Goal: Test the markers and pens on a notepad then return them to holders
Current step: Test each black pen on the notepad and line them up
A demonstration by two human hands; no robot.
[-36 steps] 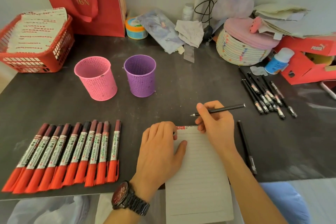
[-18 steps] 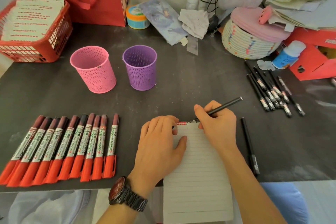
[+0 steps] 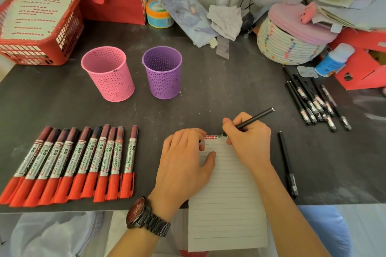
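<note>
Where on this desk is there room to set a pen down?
Bare dark desk lies between the purple perforated holder and the loose black pens, and between the pink perforated holder and the row of red markers. Crowded: the back edge by the white woven basket, and the lined notepad, where the right hand holds a black pen.

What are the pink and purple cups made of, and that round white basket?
Pink cup and purple cup: likely plastic, possibly painted metal; thin matt walls pierced with even rows of holes. Round basket: looks like coiled cotton rope, stacked soft ridges with coloured stitches.
</note>
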